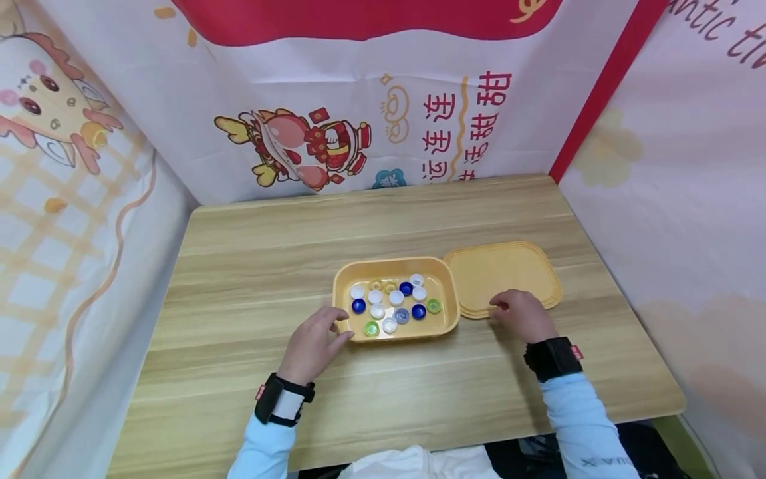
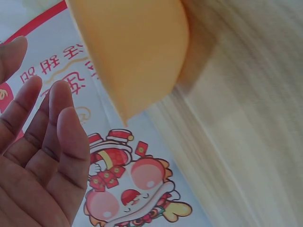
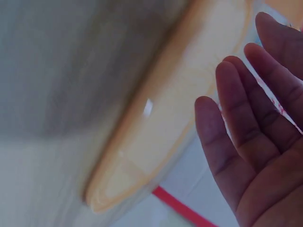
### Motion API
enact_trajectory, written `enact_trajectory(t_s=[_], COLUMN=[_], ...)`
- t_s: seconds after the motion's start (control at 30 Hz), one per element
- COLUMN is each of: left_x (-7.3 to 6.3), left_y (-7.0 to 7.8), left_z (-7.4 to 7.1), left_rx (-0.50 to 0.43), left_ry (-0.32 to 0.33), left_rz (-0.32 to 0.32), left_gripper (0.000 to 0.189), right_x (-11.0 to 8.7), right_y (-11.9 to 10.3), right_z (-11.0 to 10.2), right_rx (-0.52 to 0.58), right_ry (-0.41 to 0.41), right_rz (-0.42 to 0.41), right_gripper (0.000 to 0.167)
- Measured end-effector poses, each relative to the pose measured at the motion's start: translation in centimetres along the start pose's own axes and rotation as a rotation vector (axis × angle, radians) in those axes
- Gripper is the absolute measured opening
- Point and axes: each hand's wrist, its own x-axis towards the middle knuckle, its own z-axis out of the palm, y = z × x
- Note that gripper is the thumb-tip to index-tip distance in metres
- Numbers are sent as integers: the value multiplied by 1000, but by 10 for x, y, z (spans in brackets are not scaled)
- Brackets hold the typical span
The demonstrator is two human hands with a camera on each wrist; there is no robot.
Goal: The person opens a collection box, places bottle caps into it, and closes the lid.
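A yellow plastic box (image 1: pixel 445 326) stands on the table, holding several small round caps. Among them are a dark blue cap (image 1: pixel 418 311), a green cap (image 1: pixel 372 328) and a white cap (image 1: pixel 396 297); some others are pale yellow. Its flat lid (image 1: pixel 503 276) lies against the right side. My left hand (image 1: pixel 314 342) is at the box's left front corner; in the left wrist view its loosely bent fingers (image 2: pixel 73 137) appear apart from the box wall (image 2: pixel 137 52). My right hand (image 1: pixel 522 316), fingers relaxed, hovers by the lid's front edge, holding nothing in the right wrist view.
The wooden table (image 1: pixel 269 266) reaches back to a printed cloth backdrop (image 1: pixel 335 80). More printed cloth hangs at the left (image 1: pixel 72 233) and right (image 1: pixel 676 233). Bare wood surrounds the box, and the person's lap is at the front edge.
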Motion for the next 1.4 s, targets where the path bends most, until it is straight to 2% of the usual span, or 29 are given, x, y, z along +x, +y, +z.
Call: enact_trajectory(t_s=[0.23, 0.47, 0.73, 1.1, 1.4], left_x=[-4, -7, -8, -8, -7], left_y=[-3, -5, -6, -2, -1], left_z=[0, 2, 2, 0, -1], left_rx=[17, 12, 14, 12, 17], left_ry=[-4, -5, -6, -24, -21], left_rz=[-17, -21, -17, -37, -24], left_gripper=[31, 29, 28, 27, 26], right_x=[4, 5, 4, 2, -3], right_y=[4, 4, 2, 4, 5], right_z=[30, 40, 42, 41, 23], right_rx=[-86, -163, -206, -277, -256], right_ry=[20, 52, 78, 135, 226], right_rz=[-98, -90, -89, -174, -243], right_gripper=[12, 11, 11, 16, 14])
